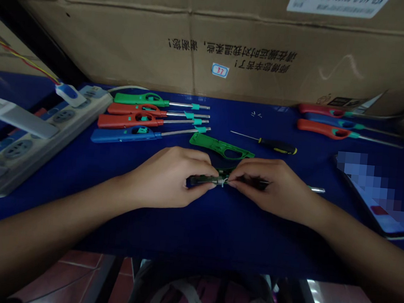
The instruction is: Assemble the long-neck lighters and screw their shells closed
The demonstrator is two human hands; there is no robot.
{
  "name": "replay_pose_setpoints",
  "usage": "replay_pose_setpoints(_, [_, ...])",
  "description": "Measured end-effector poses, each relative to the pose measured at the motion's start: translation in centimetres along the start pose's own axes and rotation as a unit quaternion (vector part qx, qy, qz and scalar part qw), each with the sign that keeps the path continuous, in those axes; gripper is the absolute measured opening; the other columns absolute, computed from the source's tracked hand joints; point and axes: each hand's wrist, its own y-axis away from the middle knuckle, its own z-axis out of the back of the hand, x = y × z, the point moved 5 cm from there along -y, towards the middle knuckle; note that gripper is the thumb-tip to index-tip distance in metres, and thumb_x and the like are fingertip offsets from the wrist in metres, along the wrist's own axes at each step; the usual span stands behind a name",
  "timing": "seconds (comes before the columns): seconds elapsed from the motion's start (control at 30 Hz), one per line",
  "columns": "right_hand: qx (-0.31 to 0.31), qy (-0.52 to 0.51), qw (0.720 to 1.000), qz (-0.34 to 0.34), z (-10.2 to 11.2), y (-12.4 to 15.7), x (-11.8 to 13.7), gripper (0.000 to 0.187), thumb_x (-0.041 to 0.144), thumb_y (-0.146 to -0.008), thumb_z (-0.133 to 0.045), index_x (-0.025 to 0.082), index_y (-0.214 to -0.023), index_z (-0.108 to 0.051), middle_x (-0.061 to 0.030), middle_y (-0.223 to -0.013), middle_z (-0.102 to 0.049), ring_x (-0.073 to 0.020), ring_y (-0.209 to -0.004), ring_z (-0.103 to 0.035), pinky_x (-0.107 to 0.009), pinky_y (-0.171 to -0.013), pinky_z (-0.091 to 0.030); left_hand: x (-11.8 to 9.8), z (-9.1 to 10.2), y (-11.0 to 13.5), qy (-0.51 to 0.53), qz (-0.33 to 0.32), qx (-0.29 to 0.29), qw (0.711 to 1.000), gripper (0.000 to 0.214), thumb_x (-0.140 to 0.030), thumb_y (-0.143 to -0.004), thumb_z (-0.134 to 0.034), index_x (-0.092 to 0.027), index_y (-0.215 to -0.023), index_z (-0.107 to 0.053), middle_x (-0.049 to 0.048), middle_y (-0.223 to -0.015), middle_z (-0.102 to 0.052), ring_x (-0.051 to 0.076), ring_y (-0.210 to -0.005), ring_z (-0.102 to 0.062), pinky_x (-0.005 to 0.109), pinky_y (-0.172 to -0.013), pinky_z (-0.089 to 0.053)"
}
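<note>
An opened gas lighter is held low over the blue table between my two hands. My left hand (171,179) is closed, thumb and fingers pinching its dark see-through fuel tank (201,180). At the tank's right end sits a small whitish piece (224,181). Closed in a pinch, my right hand (273,186) grips the lighter's parts just right of that piece; its fingers hide most of what they hold. The lighter's metal tube (317,190) sticks out beyond my right hand. Just behind my hands lies a loose green casing half (216,145), hollow side up.
Several assembled lighters (130,119) lie at the back left, more lighters (331,130) at the back right. A black-and-yellow screwdriver (278,146) and tiny screws (256,114) lie behind. A power strip (48,133) borders the left, a phone (374,199) the right, a cardboard box (144,42) the back.
</note>
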Motion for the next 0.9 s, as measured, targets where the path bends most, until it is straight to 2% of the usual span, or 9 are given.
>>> replay_pose_setpoints(0.3, [0.004, -0.013, 1.000, 0.004, -0.10, -0.07, -0.10, 0.012, 0.019, -0.094, -0.063, 0.020, -0.096, -0.074, -0.0037, -0.090, -0.073, -0.0140, -0.076, -0.068, -0.026, -0.070, -0.053, 0.21, -0.25, 0.04, 0.001, 0.005, 0.004, 1.000, 0.018, -0.021, -0.090, -0.067, -0.022, -0.104, -0.077, -0.0007, -0.096, -0.073, 0.011, -0.079, -0.069, 0.019, -0.061, -0.051])
replay_pose_setpoints(0.47, [0.003, -0.016, 1.000, 0.013, -0.14, 0.00, -0.07, 0.013, 0.019, -0.095, -0.063, 0.019, -0.097, -0.075, -0.0039, -0.090, -0.073, -0.0140, -0.078, -0.069, -0.026, -0.071, -0.053, 0.14, -0.35, 0.06, 0.000, 0.006, 0.004, 1.000, 0.017, -0.022, -0.091, -0.067, -0.022, -0.104, -0.078, -0.0004, -0.095, -0.073, 0.011, -0.078, -0.069, 0.019, -0.058, -0.050])
replay_pose_setpoints(0.73, [0.000, -0.026, 1.000, 0.010, -0.16, 0.01, -0.27, 0.012, 0.019, -0.094, -0.064, 0.018, -0.096, -0.075, -0.0034, -0.089, -0.073, -0.0137, -0.078, -0.068, -0.026, -0.071, -0.053, 0.25, -0.61, 0.15, 0.003, -0.008, -0.010, 1.000, 0.016, -0.023, -0.092, -0.067, -0.022, -0.104, -0.077, -0.0005, -0.096, -0.074, 0.012, -0.079, -0.070, 0.021, -0.071, -0.054])
replay_pose_setpoints(0.9, [-0.004, -0.033, 0.999, 0.011, -0.21, -0.15, -0.32, 0.012, 0.018, -0.094, -0.064, 0.017, -0.095, -0.075, -0.0036, -0.089, -0.073, -0.0133, -0.078, -0.068, -0.025, -0.070, -0.052, 0.30, -0.67, 0.19, 0.002, -0.011, -0.014, 1.000, 0.016, -0.023, -0.092, -0.067, -0.022, -0.104, -0.077, -0.0003, -0.095, -0.074, 0.011, -0.076, -0.070, 0.022, -0.072, -0.055])
